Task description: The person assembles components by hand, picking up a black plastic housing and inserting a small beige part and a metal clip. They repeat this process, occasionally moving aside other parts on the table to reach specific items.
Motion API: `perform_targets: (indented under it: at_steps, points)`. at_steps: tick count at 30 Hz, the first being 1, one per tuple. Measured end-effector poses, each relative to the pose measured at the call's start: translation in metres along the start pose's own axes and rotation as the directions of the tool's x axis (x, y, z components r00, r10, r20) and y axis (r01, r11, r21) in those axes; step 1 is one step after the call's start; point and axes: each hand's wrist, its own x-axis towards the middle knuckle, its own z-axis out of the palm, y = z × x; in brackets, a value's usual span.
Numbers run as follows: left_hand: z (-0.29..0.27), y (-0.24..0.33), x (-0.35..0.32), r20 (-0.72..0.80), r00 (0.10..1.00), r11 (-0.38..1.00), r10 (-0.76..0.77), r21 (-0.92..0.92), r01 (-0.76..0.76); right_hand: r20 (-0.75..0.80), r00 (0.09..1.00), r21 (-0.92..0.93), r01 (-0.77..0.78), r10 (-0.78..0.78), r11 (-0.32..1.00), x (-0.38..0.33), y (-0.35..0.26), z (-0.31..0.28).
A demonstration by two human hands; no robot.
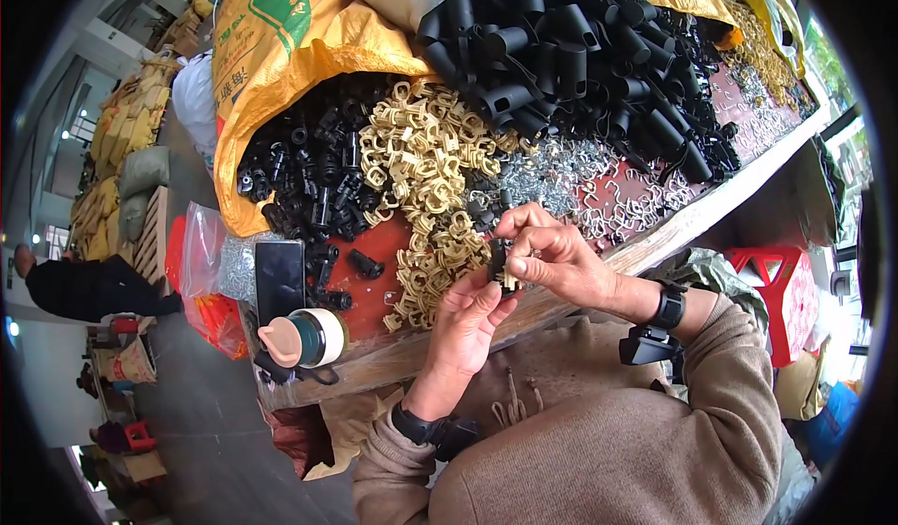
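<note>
Cluttered workbench (pixel 374 287): hands (pixel 510 277) together, pinching small black part (pixel 497 261) between fingertips.

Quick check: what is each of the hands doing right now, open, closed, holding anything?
Left hand: closed on the small black part.
Right hand: fingers pinched on the same part.

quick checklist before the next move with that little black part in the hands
1. Both hands on the piece: left hand and right hand meet at the small black part: ok.
2. Beige clip seated on the black part: hidden by fingers: cannot tell.
3. Beige clips heaped within reach: ok.
4. Small black parts heaped beside them: ok.
5. Metal wire springs lying close to the right hand: ok.
6. Flask lies on its side at the bench edge: not ok.
</note>
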Motion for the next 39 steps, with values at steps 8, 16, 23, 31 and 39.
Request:
perform_targets:
  at_steps: [8, 16, 23, 31, 39]
  points:
    - [-0.003, -0.004, 0.0, 0.059, 0.998, 1.0, 0.009, 0.0, -0.009, -0.002, 0.999, -0.197, 0.042, -0.043, 0.979, 0.0, -0.005, 0.006]
    - [-0.018, 0.019, -0.003, 0.021, 0.999, 0.996, 0.047, -0.079, -0.045, 0.147, 0.958, -0.092, -0.235, 0.246, 0.968, 0.008, 0.009, -0.028]
    - [-0.026, 0.028, 0.002, -0.243, 0.952, 0.947, 0.188, -0.213, -0.241, 0.131, 0.991, -0.903, 0.129, -0.024, 0.409, 0.041, 0.043, -0.047]
    - [-0.016, 0.018, 0.007, -0.208, 0.958, 0.98, 0.197, 0.001, -0.201, 0.095, 0.995, -0.938, 0.1, -0.034, 0.332, 0.048, 0.047, -0.04]
    - [-0.006, 0.019, 0.009, -0.177, 0.96, 0.975, 0.215, 0.087, -0.203, 0.054, 0.981, -0.429, -0.146, 0.187, 0.891, 0.041, 0.029, -0.04]
